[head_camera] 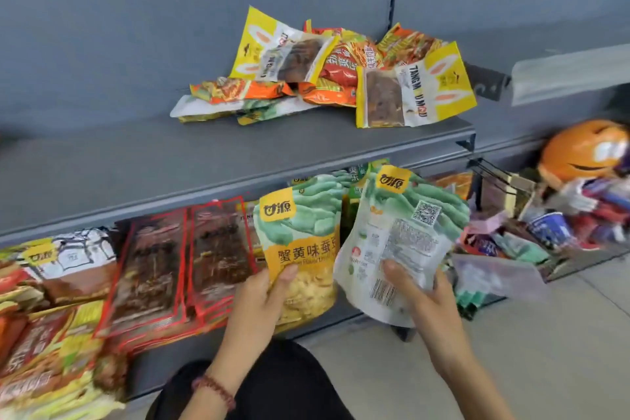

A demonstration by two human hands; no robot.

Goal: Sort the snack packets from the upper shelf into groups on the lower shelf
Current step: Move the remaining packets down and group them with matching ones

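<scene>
The left hand [262, 297] pinches one green packet [300, 249]; the right hand [419, 290] grips another [402, 235], back side up. At 12 o'clock the pile [327, 72] is loose, so packets may slide off.

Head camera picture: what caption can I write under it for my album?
Left hand and right hand each hold a green-and-yellow snack packet by the lower shelf.

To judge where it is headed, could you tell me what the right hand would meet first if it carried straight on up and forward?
Probably the front edge of the upper shelf, just above the green-and-white packet that the right hand holds back-side up; depth is unclear.
</scene>
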